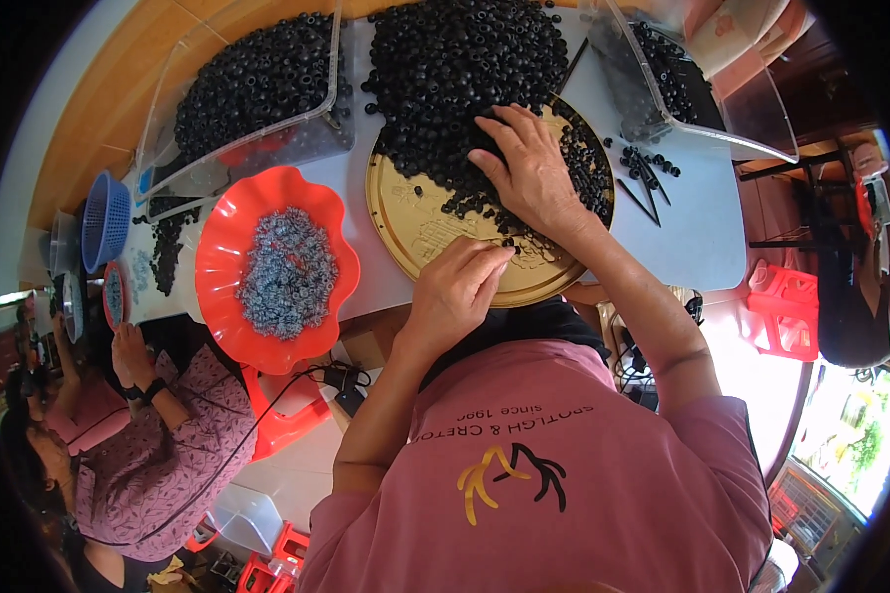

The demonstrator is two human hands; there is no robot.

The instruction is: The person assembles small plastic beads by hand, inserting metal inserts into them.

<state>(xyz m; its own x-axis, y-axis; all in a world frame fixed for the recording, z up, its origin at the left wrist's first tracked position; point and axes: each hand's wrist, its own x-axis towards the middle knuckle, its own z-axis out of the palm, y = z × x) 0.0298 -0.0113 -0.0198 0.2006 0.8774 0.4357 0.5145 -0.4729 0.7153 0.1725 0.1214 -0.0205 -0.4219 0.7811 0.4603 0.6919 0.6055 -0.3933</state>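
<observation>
A round gold tray [420, 232] lies at the table's front edge. A big heap of small black ring-shaped parts [455, 79] spills onto it from behind. My right hand [534, 173] rests on the heap's near right side, fingers apart, fingertips touching the black parts. Over the tray's front, my left hand [460, 287] is closed in a pinch, thumb against forefinger. A small black part [508, 244] shows at its fingertips. Smaller black pieces [588, 173] lie along the tray's right side. To the left stands a red scalloped bowl [218, 257] holding many small grey metal-looking parts [287, 272].
Clear plastic bins with black parts stand at back left [336, 94] and back right [653, 99]. Thin black rods [638, 203] and loose pieces lie right of the tray. A blue basket [106, 222] stands far left. Another person [168, 445] sits at the left, hands at the table edge.
</observation>
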